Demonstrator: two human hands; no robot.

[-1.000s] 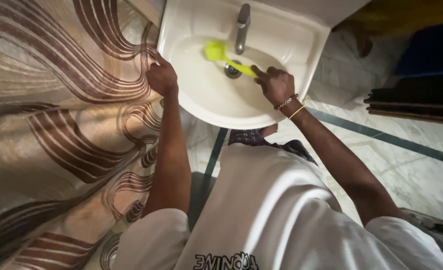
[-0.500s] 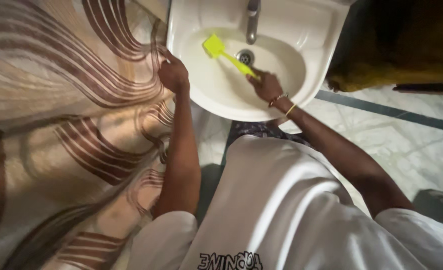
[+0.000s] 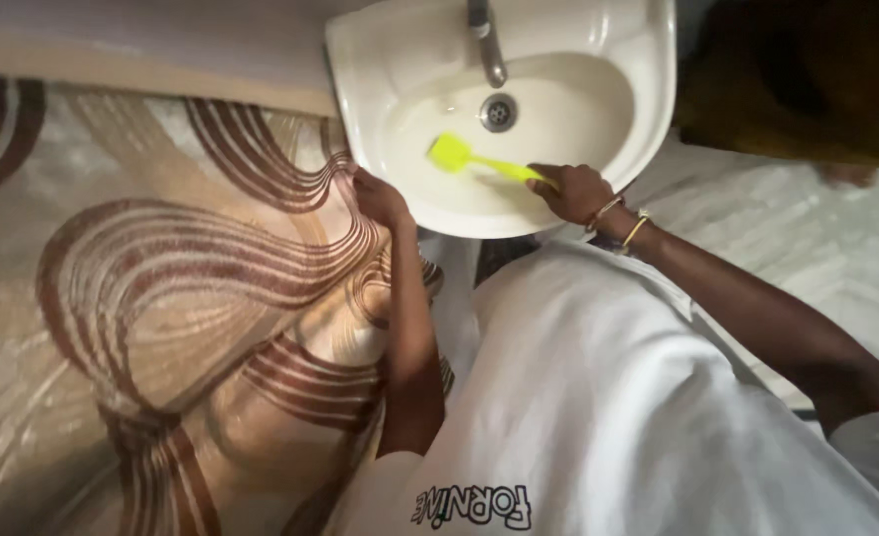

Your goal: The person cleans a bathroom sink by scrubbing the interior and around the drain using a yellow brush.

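Note:
A white wash basin (image 3: 380, 60) fills the top of the head view, with a metal tap (image 3: 486, 40) over a round drain (image 3: 498, 111). My right hand (image 3: 576, 191) is closed around the handle of a yellow-green brush (image 3: 459, 156); the brush head lies on the bowl's near inner wall, below and left of the drain. My left hand (image 3: 378, 196) grips the basin's left front rim. Bangles circle my right wrist.
A beige curtain (image 3: 161, 298) with brown swirl lines hangs close along my left side. Pale marble floor (image 3: 836, 258) spreads to the right. A dark brown object (image 3: 807, 79) sits beyond the basin at top right. My white shirt covers the lower middle.
The brush head has slid from the bowl's far left, by the tap, down to the near wall. My right hand pulled toward the front rim. The view swung left.

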